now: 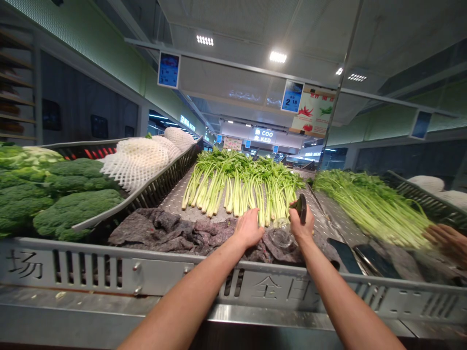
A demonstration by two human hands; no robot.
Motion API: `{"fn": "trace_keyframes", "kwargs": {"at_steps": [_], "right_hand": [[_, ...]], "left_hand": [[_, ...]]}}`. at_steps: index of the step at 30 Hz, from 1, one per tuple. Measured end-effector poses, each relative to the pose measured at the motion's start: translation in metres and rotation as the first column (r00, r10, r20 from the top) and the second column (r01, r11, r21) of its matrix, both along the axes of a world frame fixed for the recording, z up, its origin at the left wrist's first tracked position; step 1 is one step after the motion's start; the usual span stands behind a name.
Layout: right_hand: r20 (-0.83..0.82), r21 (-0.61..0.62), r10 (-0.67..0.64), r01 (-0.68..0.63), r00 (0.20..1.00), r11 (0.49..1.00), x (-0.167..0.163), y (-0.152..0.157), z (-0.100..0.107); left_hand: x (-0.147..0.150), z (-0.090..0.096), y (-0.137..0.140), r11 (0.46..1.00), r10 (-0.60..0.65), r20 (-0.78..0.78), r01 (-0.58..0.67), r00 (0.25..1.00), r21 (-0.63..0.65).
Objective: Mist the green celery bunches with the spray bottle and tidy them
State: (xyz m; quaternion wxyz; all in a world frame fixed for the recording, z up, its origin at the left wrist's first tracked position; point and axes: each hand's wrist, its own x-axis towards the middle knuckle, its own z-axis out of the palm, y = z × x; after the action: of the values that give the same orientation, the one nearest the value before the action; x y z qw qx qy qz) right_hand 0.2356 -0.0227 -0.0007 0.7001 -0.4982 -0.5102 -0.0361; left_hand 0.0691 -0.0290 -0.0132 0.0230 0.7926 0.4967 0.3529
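Bunches of celery [237, 189] lie side by side, leaves toward the back and pale stalk ends toward me. My left hand [250, 228] is at the front of the row, its fingers closed around a celery stalk end; the fingertips are partly hidden. To its right, my right hand [302, 226] is wrapped round a black curved handle [302, 209], which stands up out of the fist. Just left of that fist is a clear round plastic piece [280, 236], over the cloth; whether it joins the handle I cannot tell. A crumpled grey-brown cloth [156, 231] runs below the celery.
Broccoli [78, 206] and foam-netted produce [140, 158] fill the left bin, behind a black slatted divider [164, 177]. A grey slatted rail [160, 272] crosses the front. At right, a flat dark object [345, 255] lies by a mirror [379, 194]. Price signs [292, 96] hang above.
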Motion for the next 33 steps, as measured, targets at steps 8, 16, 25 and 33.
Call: {"fn": "trace_keyframes", "kwargs": {"at_steps": [8,16,25,33], "right_hand": [[0.039,0.040,0.030,-0.031,0.999,0.999,-0.0041,-0.0023,0.0019],[0.049,0.032,-0.019,0.018,0.999,0.999,-0.0006,0.0004,-0.0006],[0.134,-0.035,0.090,-0.086,0.987,0.996,-0.0064,-0.0031,-0.0007],[0.099,-0.049,0.029,-0.024,0.995,0.999,-0.0022,-0.0010,-0.0028]], "left_hand": [[0.0000,0.0013,-0.0010,0.998,0.053,0.011,-0.053,0.999,0.023],[-0.0015,0.0024,-0.0015,0.992,0.121,0.036,-0.121,0.992,0.022],[-0.0015,0.0023,-0.0017,0.993,0.116,0.056,-0.117,0.992,0.012],[-0.0079,0.0041,-0.0028,0.993,0.110,0.062,-0.113,0.992,0.045]]}}
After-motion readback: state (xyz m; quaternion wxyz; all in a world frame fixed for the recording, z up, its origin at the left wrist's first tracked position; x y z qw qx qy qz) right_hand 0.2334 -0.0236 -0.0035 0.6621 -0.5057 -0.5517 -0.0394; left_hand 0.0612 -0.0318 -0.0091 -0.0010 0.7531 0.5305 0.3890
